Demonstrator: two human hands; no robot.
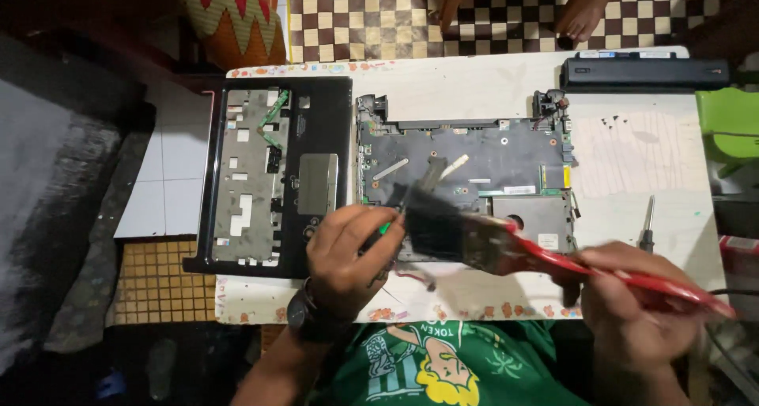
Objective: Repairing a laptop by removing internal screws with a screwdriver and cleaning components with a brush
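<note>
Two bare hands work over an opened laptop base [466,177] in the head view, the only view there is; the right hand [632,295] is closed around the red handle of a wide paintbrush [490,240], whose dark bristles, blurred, lie on the lower left part of the exposed board, just beside the left hand's fingertips; the left hand [348,252], with a dark watch at the wrist, curls its fingers on a slim tool with a green tip [385,227], and the fingers rest at the base's near left corner; whether the tool touches the board cannot be told; the brush runs slanting from the right hand up toward the left, crossing the base's near edge.

The base lies on a white table [632,161] with a patterned border along its near edge; to the left, the detached black palm-rest frame [273,177] lies face down, overhanging the table edge; a long black battery [644,71] sits at the far right corner; a screwdriver [647,226] lies right of the base, near a few small dark screws [613,122]; a green object [727,121] stands at the right edge; beyond the table lies a brown-and-cream checkered floor [364,18], with another person's bare foot [585,11] on it.
</note>
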